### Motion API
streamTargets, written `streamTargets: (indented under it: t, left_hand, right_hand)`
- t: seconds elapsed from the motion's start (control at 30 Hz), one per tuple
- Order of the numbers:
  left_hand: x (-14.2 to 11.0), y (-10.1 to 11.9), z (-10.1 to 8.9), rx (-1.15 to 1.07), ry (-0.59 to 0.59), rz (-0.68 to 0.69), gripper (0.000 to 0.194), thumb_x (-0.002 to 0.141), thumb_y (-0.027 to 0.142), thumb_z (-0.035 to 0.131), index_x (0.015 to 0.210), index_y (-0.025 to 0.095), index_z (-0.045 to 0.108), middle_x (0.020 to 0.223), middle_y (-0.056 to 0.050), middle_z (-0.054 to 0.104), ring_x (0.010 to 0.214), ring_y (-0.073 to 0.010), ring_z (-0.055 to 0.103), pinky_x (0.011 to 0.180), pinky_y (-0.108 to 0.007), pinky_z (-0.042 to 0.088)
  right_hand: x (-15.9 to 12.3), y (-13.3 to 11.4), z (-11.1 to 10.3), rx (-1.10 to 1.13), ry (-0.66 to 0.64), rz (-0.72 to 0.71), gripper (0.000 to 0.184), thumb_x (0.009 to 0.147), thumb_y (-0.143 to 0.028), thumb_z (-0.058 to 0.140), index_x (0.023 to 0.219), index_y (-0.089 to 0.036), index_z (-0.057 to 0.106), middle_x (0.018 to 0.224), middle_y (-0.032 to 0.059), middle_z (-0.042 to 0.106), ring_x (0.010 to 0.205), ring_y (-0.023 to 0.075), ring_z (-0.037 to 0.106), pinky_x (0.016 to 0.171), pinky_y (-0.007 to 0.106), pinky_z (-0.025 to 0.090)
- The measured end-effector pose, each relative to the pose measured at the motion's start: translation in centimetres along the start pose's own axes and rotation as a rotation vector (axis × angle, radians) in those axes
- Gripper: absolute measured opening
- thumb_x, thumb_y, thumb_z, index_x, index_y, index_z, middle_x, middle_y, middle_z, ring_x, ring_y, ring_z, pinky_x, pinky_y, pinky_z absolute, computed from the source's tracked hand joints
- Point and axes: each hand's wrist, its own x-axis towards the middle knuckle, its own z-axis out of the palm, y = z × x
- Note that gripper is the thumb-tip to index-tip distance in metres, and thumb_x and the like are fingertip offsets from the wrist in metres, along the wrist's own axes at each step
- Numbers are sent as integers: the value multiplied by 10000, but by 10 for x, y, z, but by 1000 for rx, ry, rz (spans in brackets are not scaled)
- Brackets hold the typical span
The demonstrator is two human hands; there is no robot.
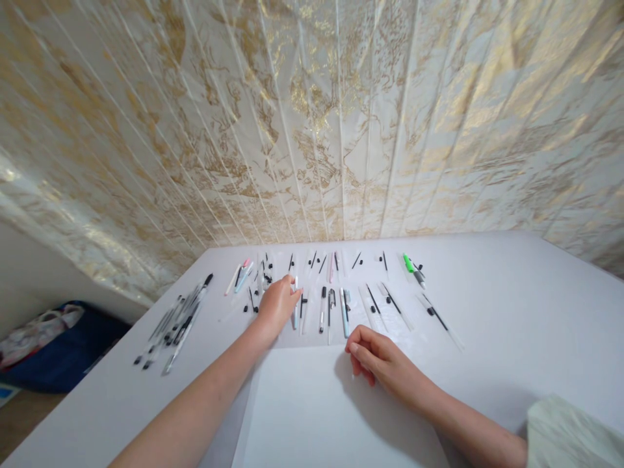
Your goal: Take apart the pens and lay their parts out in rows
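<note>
My left hand [279, 303] reaches over the rows of pen parts on the white table. Its thumb and forefinger close around a slim light blue pen [295, 318]; the other fingers are mostly hidden. Just to its right lie a thin black refill [301, 305] and a clear barrel. Above the top edge of a white sheet of paper [302, 403], my right hand [373, 354] rests with its fingers curled and nothing visible in them. Closest to that hand is another light blue pen [345, 313], with a black-capped clear pen [322, 311] further left.
A pile of clear and black pens [180, 322] lies at the table's left. Refills, caps and barrels form two rows, including a green-capped marker [408, 262] and a pink pen [332, 267]. A gold-patterned curtain [312, 130] hangs behind; a blue bag [43, 367] is below left.
</note>
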Motion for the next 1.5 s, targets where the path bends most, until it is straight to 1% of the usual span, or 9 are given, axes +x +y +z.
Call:
streamTargets:
  t: [0.17, 0.37, 0.53, 0.67, 0.8, 1.0, 1.13, 1.37, 1.5]
  left_hand:
    - [-3, 0, 7, 198, -18, 1, 165, 846, 284, 525, 943, 172, 596, 737, -35, 645, 716, -184, 600, 581, -258, 308]
    - [-7, -2, 10, 258, -2, 24, 122, 851, 285, 541, 916, 182, 549, 796, -28, 625, 724, -179, 589, 586, -267, 316]
    - [-19, -3, 6, 323, 71, 45, 161, 845, 298, 556, 954, 184, 522, 964, -65, 587, 885, -206, 570, 704, -287, 382]
    - [-28, -4, 5, 395, 119, 46, 221, 836, 337, 563, 972, 167, 522, 987, -92, 552, 940, -240, 545, 799, -333, 397]
    - [-29, -6, 8, 360, 106, 27, 202, 841, 321, 547, 961, 163, 512, 993, -91, 532, 908, -232, 550, 794, -338, 411]
    - [-25, -10, 14, 252, 118, 15, 102, 835, 195, 511, 933, 184, 487, 989, -66, 523, 892, -196, 551, 779, -307, 421]
    - [-25, -9, 15, 248, 119, 23, 97, 830, 158, 488, 920, 195, 486, 977, -53, 517, 884, -184, 541, 771, -296, 421]
    - [-26, -10, 12, 248, 124, 52, 67, 848, 194, 479, 913, 192, 493, 959, -59, 514, 883, -198, 544, 777, -305, 434]
    - [-40, -5, 4, 190, 181, 95, 89, 867, 252, 476, 938, 201, 490, 986, -66, 518, 935, -225, 543, 827, -344, 435]
  right_hand:
    - [0, -1, -2, -1, -5, 9, 251, 907, -426, 449, 799, -200, 458, 636, -29, 561, 493, 87, 424, 513, 224, 338]
    - [0, -3, -2, 5, -9, 16, 250, 902, -430, 457, 801, -202, 461, 634, -29, 563, 490, 89, 422, 508, 224, 335]
    - [0, -4, -3, -5, -13, 18, 246, 904, -423, 453, 798, -201, 459, 635, -30, 560, 493, 89, 420, 510, 224, 339]
    - [1, -3, -3, -3, -13, 16, 253, 902, -435, 456, 798, -204, 460, 638, -33, 562, 492, 89, 422, 513, 225, 339]
    - [0, -3, -3, -5, -17, 24, 265, 896, -448, 461, 794, -203, 458, 638, -28, 565, 493, 90, 426, 509, 227, 336]
    - [0, -5, -2, -20, -15, 23, 261, 894, -442, 457, 793, -202, 455, 634, -28, 561, 492, 90, 423, 508, 229, 336]
    - [0, -5, -2, -17, -14, 13, 258, 890, -441, 462, 789, -203, 459, 630, -30, 562, 489, 91, 423, 510, 228, 336]
    - [-1, -7, -1, -30, -15, 28, 223, 890, -397, 459, 785, -200, 462, 629, -29, 566, 495, 91, 426, 506, 223, 339]
    - [-1, -7, -1, -35, -25, 26, 195, 876, -362, 475, 770, -199, 471, 625, -30, 568, 495, 93, 429, 503, 221, 340]
